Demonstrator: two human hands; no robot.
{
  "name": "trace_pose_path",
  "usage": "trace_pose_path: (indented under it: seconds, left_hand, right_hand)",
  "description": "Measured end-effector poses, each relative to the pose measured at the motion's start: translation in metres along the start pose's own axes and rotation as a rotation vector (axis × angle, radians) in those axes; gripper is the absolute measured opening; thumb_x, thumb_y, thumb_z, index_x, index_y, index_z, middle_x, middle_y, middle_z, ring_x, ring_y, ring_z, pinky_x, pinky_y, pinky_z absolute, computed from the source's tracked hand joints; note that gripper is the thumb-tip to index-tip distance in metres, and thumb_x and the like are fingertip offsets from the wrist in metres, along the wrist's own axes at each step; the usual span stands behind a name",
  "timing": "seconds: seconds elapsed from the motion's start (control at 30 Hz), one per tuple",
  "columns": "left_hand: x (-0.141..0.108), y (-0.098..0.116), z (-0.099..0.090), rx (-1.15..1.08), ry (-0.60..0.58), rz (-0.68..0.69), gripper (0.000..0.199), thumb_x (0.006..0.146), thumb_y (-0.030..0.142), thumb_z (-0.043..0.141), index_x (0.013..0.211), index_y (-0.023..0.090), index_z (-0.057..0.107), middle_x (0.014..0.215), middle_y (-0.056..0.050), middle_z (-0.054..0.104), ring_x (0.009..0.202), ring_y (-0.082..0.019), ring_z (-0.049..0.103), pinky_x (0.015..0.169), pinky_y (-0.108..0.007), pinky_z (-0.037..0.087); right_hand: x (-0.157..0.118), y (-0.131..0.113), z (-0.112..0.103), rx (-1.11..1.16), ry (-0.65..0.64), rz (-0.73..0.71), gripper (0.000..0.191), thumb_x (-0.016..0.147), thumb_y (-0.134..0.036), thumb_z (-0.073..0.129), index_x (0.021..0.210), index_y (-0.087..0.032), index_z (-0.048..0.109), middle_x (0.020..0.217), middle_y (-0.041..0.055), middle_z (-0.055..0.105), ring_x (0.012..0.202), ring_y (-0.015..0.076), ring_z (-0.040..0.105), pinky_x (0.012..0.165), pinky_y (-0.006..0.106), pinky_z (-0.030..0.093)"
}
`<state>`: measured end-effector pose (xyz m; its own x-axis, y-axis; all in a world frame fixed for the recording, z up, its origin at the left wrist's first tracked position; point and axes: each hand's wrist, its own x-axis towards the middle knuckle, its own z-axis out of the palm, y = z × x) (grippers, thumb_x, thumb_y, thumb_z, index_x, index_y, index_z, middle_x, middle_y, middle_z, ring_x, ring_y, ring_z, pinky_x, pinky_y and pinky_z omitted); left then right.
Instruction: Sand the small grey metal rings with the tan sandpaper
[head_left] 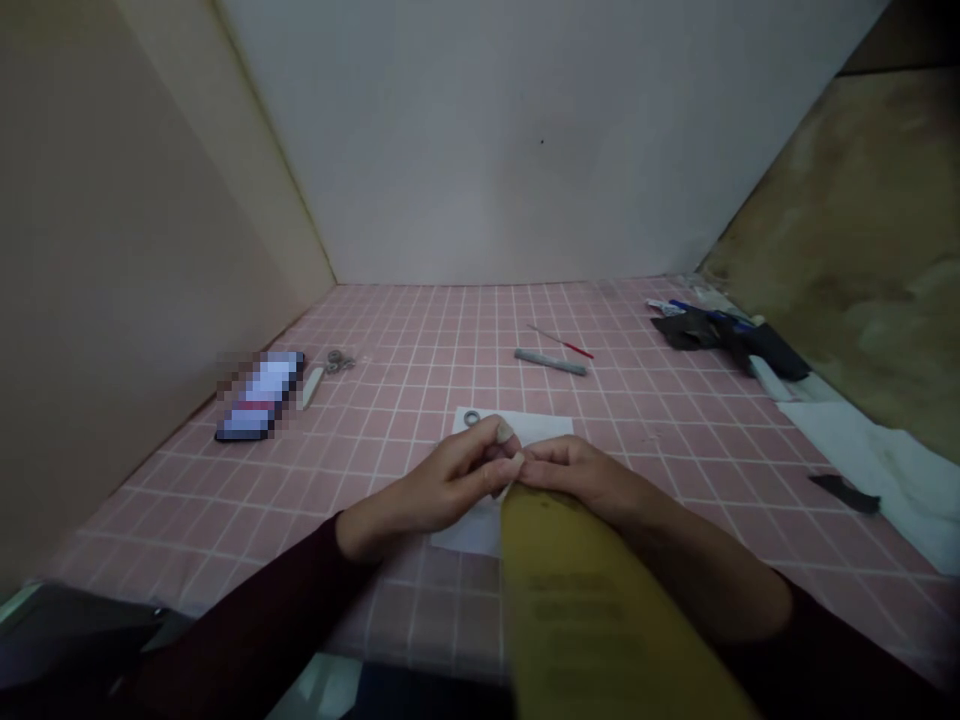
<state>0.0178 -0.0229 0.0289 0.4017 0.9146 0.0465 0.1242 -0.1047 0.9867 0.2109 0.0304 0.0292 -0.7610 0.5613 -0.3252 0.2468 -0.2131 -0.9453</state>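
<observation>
In the head view both my hands meet low over a white paper sheet (547, 427) on the table. My left hand (457, 480) is closed in a pinch, a pale covering on its index fingertip; what it pinches is small and mostly hidden. My right hand (585, 475) is closed at the top end of a yellow sheet with faint dark print (577, 600), its fingertips touching those of my left. The yellow sheet hangs down toward me, blurred at its lower part. Just beyond my left hand a small grey ring (472, 417) lies on the paper.
On the pink checked table (420, 340) lie a grey rod (551, 362) and a thin red-handled tool (574, 347). At left are a phone (262, 395), a pale strip (310, 388) and small metal pieces (337, 361). Dark cloth (686, 328) and white material (885, 450) lie right. Walls enclose the table.
</observation>
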Motion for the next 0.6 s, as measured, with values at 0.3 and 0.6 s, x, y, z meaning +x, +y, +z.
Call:
trace_pose_path:
  seconds: [0.3, 0.6]
  left_hand:
    - [0.0055, -0.0030, -0.0021, -0.148, -0.104, -0.099, 0.032, 0.094, 0.048, 0.055, 0.086, 0.018, 0.046, 0.070, 0.006, 0.036, 0.060, -0.010, 0.030, 0.056, -0.025, 0.026]
    - [0.0040, -0.0018, -0.0028, -0.036, -0.067, -0.131, 0.035, 0.093, 0.051, 0.055, 0.084, 0.019, 0.046, 0.073, 0.004, 0.040, 0.065, -0.011, 0.035, 0.060, -0.026, 0.030]
  right_hand:
    - [-0.0038, -0.0001, 0.0045, -0.337, 0.247, -0.226, 0.033, 0.082, -0.040, 0.059, 0.060, -0.019, 0.048, 0.059, -0.0021, 0.044, 0.058, 0.0115, 0.038, 0.056, 0.027, 0.029]
    - [-0.0023, 0.0006, 0.0050, -0.414, 0.299, -0.249, 0.039, 0.082, -0.046, 0.060, 0.056, -0.020, 0.046, 0.056, -0.0015, 0.042, 0.057, 0.0126, 0.038, 0.054, 0.027, 0.028]
